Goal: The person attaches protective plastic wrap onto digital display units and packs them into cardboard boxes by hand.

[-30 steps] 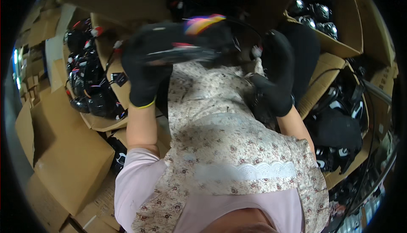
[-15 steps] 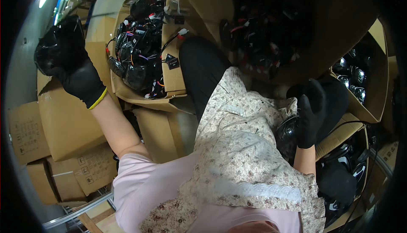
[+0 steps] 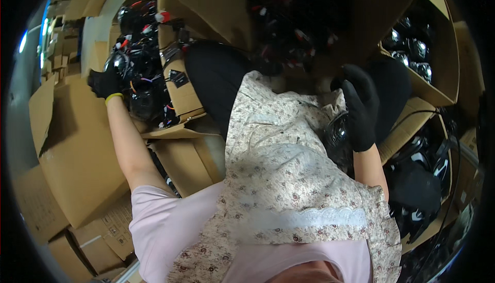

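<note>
My left hand [image 3: 104, 83], in a black glove with a yellow cuff, is at the left side of an open cardboard box [image 3: 183, 95]. Its fingers are around a shiny black plastic-wrapped cable bundle [image 3: 117, 62], partly hidden against similar bundles with coloured wires and small connectors [image 3: 142, 84]. My right hand [image 3: 362, 110], also black-gloved, is raised over my lap with thumb and fingers apart. Beside its palm and wrist, another shiny black wrapped bundle [image 3: 336, 132] rests against the floral apron [image 3: 278, 154].
A large, dark cardboard box [image 3: 206, 4] with more wired bundles stands ahead. At right are a box of shiny black wrapped pieces [image 3: 415, 51] and a lower box of black parts [image 3: 417, 180], with a black cable [image 3: 458, 180] beside it. Cartons [image 3: 77, 144] stack up at left.
My left hand has come down and right with the wrapped bundle, from above the cartons to the box of bundles. My right hand keeps its pose, and the whole view has shifted a little.
</note>
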`<state>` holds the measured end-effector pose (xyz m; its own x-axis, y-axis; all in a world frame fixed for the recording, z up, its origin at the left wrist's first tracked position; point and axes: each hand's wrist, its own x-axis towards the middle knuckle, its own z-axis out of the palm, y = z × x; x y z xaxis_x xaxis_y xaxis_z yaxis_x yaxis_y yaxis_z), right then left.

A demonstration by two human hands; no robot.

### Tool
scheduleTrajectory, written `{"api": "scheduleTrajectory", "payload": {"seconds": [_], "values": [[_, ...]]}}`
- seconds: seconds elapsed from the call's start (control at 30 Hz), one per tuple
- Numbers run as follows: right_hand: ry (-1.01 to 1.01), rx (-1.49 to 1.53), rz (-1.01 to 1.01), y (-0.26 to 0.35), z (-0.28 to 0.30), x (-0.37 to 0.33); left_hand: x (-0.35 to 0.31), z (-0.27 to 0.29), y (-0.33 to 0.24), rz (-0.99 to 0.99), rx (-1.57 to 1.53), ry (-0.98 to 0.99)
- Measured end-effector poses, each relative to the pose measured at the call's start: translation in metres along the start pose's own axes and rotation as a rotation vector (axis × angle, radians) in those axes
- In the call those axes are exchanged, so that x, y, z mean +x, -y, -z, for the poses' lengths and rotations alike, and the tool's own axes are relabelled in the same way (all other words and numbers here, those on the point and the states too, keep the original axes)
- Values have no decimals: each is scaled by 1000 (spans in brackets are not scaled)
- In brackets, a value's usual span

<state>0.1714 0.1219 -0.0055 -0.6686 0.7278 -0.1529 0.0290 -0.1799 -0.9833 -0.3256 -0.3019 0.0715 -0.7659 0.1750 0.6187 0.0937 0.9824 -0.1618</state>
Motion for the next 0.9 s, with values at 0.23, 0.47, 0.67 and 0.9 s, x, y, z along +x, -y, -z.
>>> {"api": "scheduleTrajectory", "payload": {"seconds": [0.23, 0.47, 0.67, 0.9], "values": [[-69, 51, 201, 10, 15, -4, -166, 108, -260, -1201, -772, 512], [-191, -314, 287, 40, 55, -21, -296, -64, -352, -1409, -572, 1019], [288, -1159, 269, 36, 81, -68, -309, -115, -363, -1293, -474, 249], [420, -1420, 313, 25, 79, -95, -253, 11, -390, -993, -951, 1091]]}}
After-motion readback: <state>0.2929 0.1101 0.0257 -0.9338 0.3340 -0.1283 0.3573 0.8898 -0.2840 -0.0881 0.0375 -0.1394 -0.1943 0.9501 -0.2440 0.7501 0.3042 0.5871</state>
